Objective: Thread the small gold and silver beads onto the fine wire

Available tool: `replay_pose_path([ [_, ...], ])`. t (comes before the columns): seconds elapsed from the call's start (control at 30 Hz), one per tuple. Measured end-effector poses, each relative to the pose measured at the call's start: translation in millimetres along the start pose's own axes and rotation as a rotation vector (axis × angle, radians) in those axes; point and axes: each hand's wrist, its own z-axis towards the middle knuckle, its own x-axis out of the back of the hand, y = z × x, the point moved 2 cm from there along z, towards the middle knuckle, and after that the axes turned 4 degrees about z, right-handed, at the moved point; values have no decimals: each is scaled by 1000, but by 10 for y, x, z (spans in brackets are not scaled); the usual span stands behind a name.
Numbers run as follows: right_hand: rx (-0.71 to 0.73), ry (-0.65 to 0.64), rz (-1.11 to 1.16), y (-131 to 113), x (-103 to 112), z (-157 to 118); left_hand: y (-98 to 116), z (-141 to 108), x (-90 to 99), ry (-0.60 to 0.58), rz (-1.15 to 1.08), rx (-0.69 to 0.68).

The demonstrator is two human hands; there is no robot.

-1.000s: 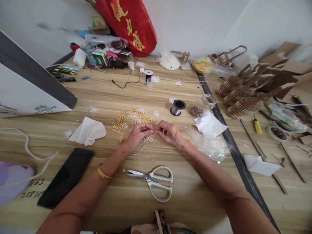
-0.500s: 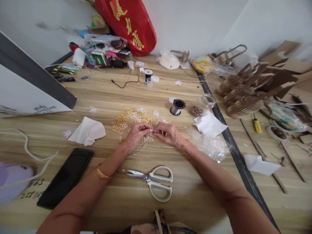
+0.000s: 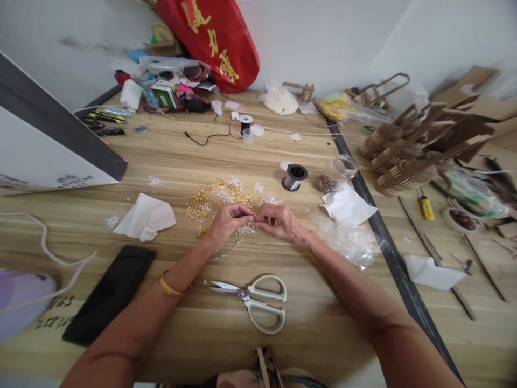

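1. Here, taking the meeting fingertips as the clock's centre, the left hand [image 3: 230, 222] comes in along a forearm from between seven and eight o'clock, a yellow band [image 3: 172, 287] around it, and the right hand [image 3: 278, 222] comes in from between four and five.
2. Both hands are bent inward over the tabletop [image 3: 181, 345], fingers curled, their tips meeting or almost meeting.
3. On each side the thumb and fingers are pinched together; whatever may lie between the tips is too small to make out.
4. The small gold and silver beads [image 3: 200, 205] lie spread from nine round to nearly twelve o'clock, just beside and beyond the left hand, with more showing near its underside at about seven.
5. A thin silver chain [image 3: 226, 253] trails on the wood between seven and eight o'clock, near the left wrist; whether its upper end is held cannot be told.
6. The scissors [image 3: 242, 293] lie at six o'clock, apart from both hands, blades towards nine and handles towards three.
7. A spool [image 3: 294, 178] stands between one and two o'clock, near the right hand.
8. Farther out, a white sheet [image 3: 145, 218] lies at nine, a dark phone [image 3: 111, 293] at eight, and crumpled clear plastic [image 3: 355, 245] between three and four.
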Motion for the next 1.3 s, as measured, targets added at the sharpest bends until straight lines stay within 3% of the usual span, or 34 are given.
replay_pose_path([
  [0.17, -241, 81, 245, 37, 32, 2, 21, -4, 5, -4, 37, -26],
  [0.4, -388, -4, 712, 178, -124, 16, 14, 7, -9, -44, 97, -117],
  [0.67, -435, 33, 734, 220, -140, 13, 33, -2, -7, -17, 199, -185],
  [1.1, -494, 39, 800, 254, -125, 20, -15, 28, 12, 18, 155, -159],
  [1.3, -526, 48, 826, 255, -129, 20, 47, -19, 2, 39, 262, -241],
])
